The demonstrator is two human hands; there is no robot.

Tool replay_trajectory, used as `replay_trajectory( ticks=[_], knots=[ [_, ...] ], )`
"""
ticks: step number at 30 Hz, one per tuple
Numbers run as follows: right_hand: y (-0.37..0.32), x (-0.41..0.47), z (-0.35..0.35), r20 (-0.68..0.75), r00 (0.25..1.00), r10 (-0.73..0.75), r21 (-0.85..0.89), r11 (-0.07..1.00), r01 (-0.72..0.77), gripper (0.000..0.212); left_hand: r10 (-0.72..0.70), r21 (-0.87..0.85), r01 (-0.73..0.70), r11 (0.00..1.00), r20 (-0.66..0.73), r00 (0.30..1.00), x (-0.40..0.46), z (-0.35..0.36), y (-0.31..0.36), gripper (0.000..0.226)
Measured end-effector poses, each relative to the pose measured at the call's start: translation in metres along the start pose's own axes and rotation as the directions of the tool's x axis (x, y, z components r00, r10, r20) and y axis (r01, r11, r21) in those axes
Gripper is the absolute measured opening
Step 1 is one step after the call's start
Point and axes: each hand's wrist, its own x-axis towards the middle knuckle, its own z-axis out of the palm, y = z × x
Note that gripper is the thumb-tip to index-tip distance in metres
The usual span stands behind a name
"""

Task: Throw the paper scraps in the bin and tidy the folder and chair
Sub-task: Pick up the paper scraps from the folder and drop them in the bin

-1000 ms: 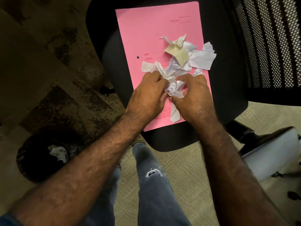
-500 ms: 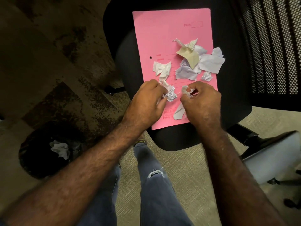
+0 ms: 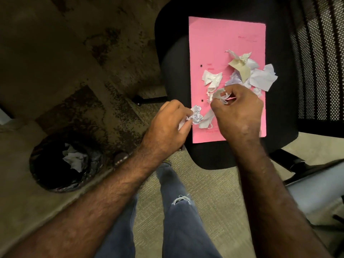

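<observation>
Now my hands have drawn apart: my left hand (image 3: 168, 125) has slid off the folder's (image 3: 219, 40) edge with a crumpled paper ball (image 3: 196, 115) pinched in its fingers, while my right hand (image 3: 240, 114) closes on another scrap (image 3: 219, 94). More scraps (image 3: 260, 79) lie just beyond my right hand. The bin (image 3: 55, 175) waits down-left of my left hand, so I judge the toss comes next.

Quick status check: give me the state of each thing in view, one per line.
left hand: closed on a crumpled scrap
right hand: fingers pinching a scrap
pink folder: closed, flat on the chair seat
loose scraps: piled on the folder, not yet binned
bin: open, black liner, white paper inside
</observation>
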Motion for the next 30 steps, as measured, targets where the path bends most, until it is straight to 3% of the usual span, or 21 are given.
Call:
replay_trajectory(
  ticks=[8,11,15,20,25,30],
  knots=[
    [-0.050,-0.042,0.044,0.130,0.988,-0.081,0.043,0.996,0.076,0.016,-0.154,-0.002,0.155,0.988,-0.129,0.980,-0.053,-0.045,-0.049,0.015],
    [-0.081,-0.075,0.082,0.243,0.958,-0.151,0.056,0.988,0.142,0.018,-0.284,-0.071,0.275,0.959,-0.238,0.929,-0.091,-0.074,-0.082,0.015],
    [-0.087,-0.086,0.108,0.307,0.935,-0.179,0.006,0.983,0.186,0.017,-0.360,-0.114,0.343,0.933,-0.237,0.902,-0.112,-0.081,-0.096,0.014],
    [-0.120,-0.131,0.167,0.454,0.853,-0.259,-0.025,0.953,0.302,0.016,-0.531,-0.138,0.515,0.846,-0.314,0.787,-0.170,-0.103,-0.142,0.016],
    [-0.147,-0.180,0.219,0.565,0.751,-0.341,-0.009,0.908,0.419,0.019,-0.713,-0.204,0.693,0.691,-0.346,0.610,-0.230,-0.112,-0.185,0.017],
    [-0.165,-0.224,0.271,0.668,0.650,-0.364,0.004,0.874,0.485,0.020,-0.809,-0.275,0.782,0.560,-0.387,0.443,-0.266,-0.122,-0.217,0.016]
  ],
)
